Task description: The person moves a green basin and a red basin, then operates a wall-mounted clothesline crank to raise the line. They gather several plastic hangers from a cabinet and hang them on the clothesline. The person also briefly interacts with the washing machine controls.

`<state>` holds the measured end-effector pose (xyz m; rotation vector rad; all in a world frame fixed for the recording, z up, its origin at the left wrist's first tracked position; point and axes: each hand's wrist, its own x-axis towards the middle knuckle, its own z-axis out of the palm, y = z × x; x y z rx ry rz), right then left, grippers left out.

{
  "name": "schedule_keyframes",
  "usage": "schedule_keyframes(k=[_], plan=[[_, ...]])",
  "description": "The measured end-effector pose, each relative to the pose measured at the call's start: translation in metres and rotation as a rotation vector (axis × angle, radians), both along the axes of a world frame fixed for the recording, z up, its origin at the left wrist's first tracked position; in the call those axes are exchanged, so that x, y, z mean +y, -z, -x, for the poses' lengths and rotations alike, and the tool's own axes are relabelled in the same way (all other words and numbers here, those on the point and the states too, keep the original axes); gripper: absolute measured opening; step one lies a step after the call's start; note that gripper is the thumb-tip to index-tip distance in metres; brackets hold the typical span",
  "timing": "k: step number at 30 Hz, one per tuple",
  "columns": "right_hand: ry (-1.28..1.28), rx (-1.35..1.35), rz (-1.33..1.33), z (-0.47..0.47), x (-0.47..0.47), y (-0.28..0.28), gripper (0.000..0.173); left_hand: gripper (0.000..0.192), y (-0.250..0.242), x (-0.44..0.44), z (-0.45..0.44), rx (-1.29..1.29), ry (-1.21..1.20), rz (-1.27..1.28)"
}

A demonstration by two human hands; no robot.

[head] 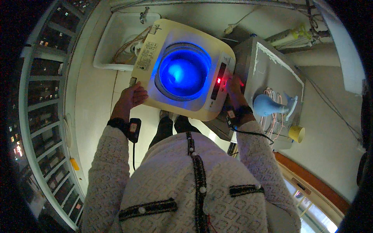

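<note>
A small top-loading washing machine (201,38) stands before me, its round drum (182,72) lit bright blue. Along its right side runs a control panel (218,87) with a red lit display. My left hand (136,94) rests at the machine's lower left edge, near a small dark fitting, its fingers loosely curled. At the right edge, beside the panel and display, is my right hand (232,83); it is blurred and dim, with red light on it, so its finger pose and contact are unclear.
A white sink (100,52) with a tap lies at the upper left. On the grey surface (271,70) at the right are a blue spray bottle (266,105), several wire hangers (274,123) and a yellow cup (296,134). A barred railing (46,78) runs down the left.
</note>
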<state>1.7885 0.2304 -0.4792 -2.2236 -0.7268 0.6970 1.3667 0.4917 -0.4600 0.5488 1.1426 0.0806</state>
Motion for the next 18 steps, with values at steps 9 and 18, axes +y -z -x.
schedule_keyframes(k=[9,18], plan=[[0.033,0.395,-0.194,0.053,0.008,-0.053,0.025,0.038,0.002,-0.006,0.003,-0.144,-0.021,-0.085],[-0.265,0.632,0.130,0.095,-0.041,-0.073,0.028,0.034,0.004,-0.004,0.000,-0.107,-0.066,-0.061]])
